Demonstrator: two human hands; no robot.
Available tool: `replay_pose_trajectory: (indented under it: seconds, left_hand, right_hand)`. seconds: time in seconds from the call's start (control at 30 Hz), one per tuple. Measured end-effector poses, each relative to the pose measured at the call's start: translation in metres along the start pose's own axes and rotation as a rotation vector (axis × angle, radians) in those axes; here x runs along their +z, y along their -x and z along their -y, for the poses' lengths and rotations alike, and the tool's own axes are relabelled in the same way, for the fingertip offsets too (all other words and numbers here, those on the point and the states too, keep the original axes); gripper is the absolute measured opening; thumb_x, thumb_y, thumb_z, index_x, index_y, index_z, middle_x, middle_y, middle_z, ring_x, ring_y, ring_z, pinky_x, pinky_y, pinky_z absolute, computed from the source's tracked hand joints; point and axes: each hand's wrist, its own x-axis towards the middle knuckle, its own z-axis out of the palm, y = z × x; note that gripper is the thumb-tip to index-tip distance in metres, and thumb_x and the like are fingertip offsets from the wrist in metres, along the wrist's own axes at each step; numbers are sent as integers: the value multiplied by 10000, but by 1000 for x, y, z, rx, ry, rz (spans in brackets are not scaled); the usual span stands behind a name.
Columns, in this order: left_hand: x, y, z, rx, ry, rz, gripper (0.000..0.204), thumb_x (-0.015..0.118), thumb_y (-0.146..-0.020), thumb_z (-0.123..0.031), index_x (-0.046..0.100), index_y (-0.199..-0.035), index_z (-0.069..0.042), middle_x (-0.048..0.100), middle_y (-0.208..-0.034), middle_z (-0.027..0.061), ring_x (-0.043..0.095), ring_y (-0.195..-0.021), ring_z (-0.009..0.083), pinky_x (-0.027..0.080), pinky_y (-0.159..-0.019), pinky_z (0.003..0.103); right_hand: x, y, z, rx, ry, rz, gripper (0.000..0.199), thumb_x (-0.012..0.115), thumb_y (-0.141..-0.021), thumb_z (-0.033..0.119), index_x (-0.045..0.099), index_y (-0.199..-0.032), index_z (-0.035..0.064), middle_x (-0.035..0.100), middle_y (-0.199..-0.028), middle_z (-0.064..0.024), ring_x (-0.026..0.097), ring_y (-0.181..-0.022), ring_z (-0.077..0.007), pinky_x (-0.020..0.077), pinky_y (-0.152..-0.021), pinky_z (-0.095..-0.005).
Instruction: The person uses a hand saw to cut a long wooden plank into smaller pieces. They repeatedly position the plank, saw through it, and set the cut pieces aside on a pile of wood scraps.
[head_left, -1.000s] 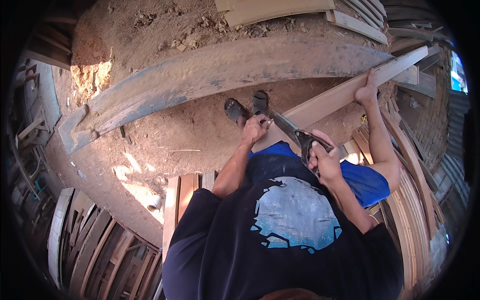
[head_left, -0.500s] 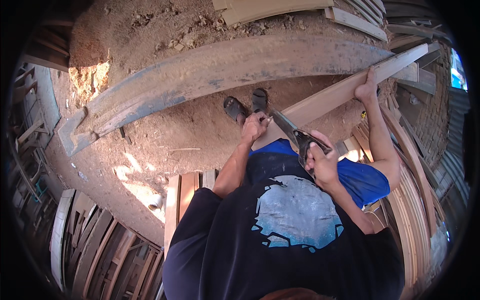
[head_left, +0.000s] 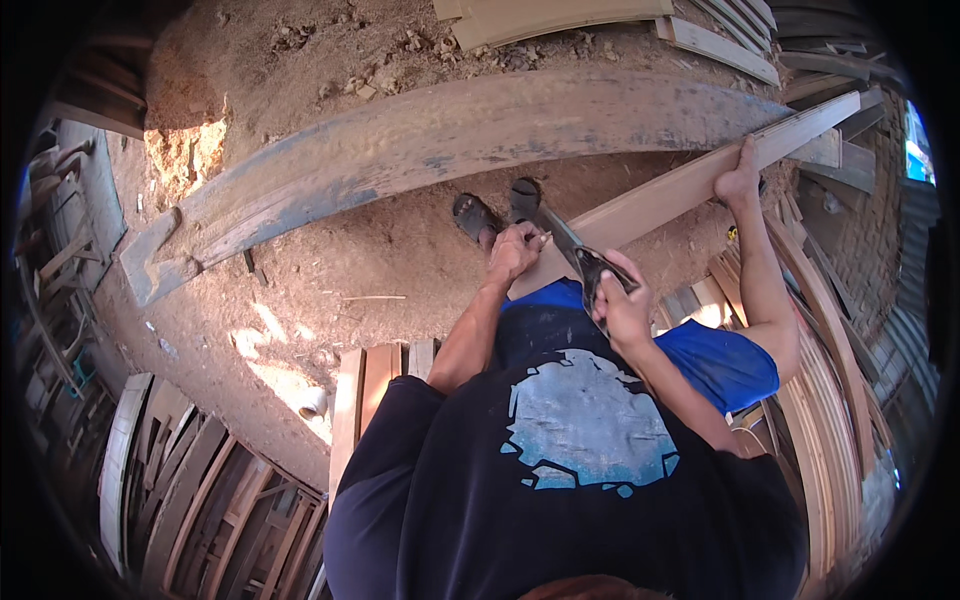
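A pale wooden plank slants from my lap up to the right, my bare foot pressing on it. In my right hand is the dark handle of a handsaw. Its blade points away from me and lies across the plank close to my left hand. My left hand is closed at the plank's left edge, fingers curled and thumb near the blade. A small pale tip shows at those fingers, too small to name. Where the saw's teeth meet the wood is hidden.
A long, curved, weathered timber lies across the dirt floor ahead. My other foot wears a dark sandal. Stacked boards stand on my right, and more wood pieces lie at the lower left. Cut planks rest at the far right.
My right hand has pushed the handsaw forward and slightly left along the plank. My left hand and foot keep their places on the wood; the whole view has shifted slightly.
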Motion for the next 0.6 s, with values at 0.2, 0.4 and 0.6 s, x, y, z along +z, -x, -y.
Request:
replay_pose_trajectory:
  seconds: [0.2,0.4,0.6]
  left_hand:
    - [-2,4,-6,-14,-18,11,240,719,-874,-290,728,-993,-83,719,-933,157,690,-896,321,528,-815,418]
    - [-5,-13,-8,-35,-31,125,380,743,-851,-371,706,-1109,-94,736,-973,131,702,-913,279,531,-839,399]
    - [-26,-15,-1,-2,-452,408,919,823,-710,-555,504,-1390,-26,641,-1282,218,592,-1243,339,465,-1044,419]
  right_hand:
    - [1,9,3,34,-95,71,396,572,-990,61,478,-1374,53,496,-682,-15,463,-501,-101,434,-466,-274]
    - [-57,151,102,-197,-139,20,390,541,-1025,142,462,-1386,17,487,-715,-20,452,-526,-63,443,-488,-241]
    - [-33,99,107,-631,-262,43,405,553,-1026,137,447,-1397,15,480,-746,-2,473,-585,-65,443,-539,-218]
